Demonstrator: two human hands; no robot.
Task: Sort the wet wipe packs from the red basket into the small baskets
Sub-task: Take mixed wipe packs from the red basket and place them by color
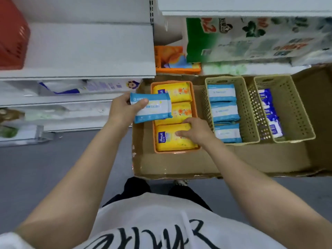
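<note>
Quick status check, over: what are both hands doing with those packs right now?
Left hand grips a light blue pack above the orange basket. Right hand rests on the nearest yellow pack. Middle basket with matching blue packs unobstructed.

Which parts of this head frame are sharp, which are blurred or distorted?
Head view: light blue pack in the left hand and the yellow packs read sharply; upper shelf goods smear; wide-angle bending at edges; even light, no glare.

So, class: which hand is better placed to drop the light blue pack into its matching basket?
Left. The left hand already grips the light blue pack; the right hand rests on a yellow pack, though nearer the middle basket.
</note>
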